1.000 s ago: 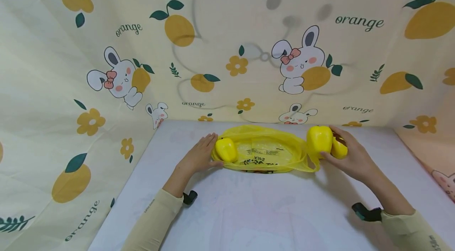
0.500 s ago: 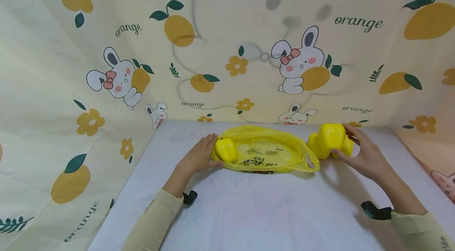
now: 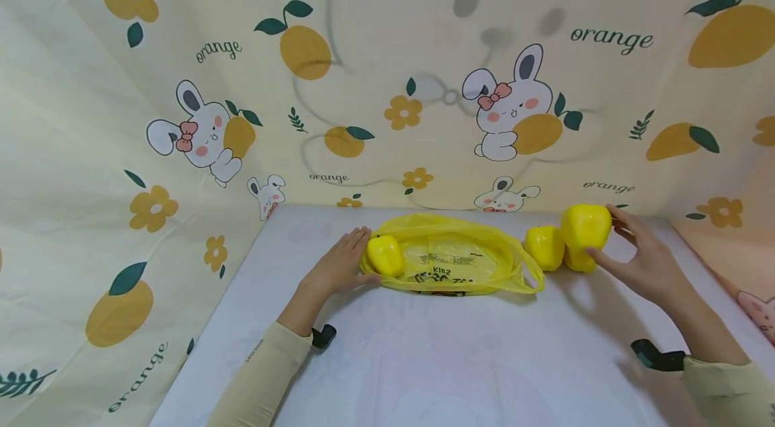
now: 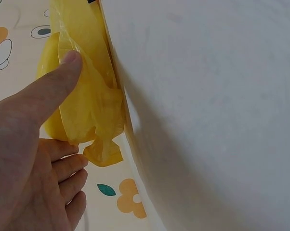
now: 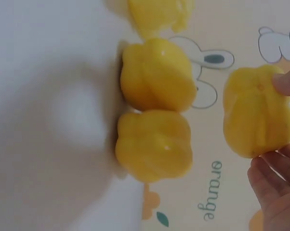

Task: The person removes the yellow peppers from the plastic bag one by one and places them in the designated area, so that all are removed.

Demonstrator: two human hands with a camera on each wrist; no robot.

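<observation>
In the head view my right hand (image 3: 644, 262) holds a yellow bell pepper (image 3: 586, 225) between thumb and fingertips, raised above the table. Two more yellow bell peppers stand side by side below it, a left one (image 5: 157, 74) and a right one (image 5: 154, 144). A yellow plastic bag (image 3: 466, 228) lies with its mouth spread, and another yellow pepper (image 3: 385, 255) sits at its left end. My left hand (image 3: 339, 264) rests against that end. Its thumb (image 4: 58, 86) lies along the bag's near side, and its loosely extended fingers reach the bag's end.
A white table (image 3: 436, 360) lies under everything. Behind and beside it hangs a cloth backdrop (image 3: 375, 97) printed with rabbits and oranges. The bag's loose handle (image 3: 533, 276) trails on the right, close to the standing peppers.
My right hand has moved right and slightly up with its pepper, away from the bag. Both standing peppers have come into fuller view. The left hand and the bag stay put.
</observation>
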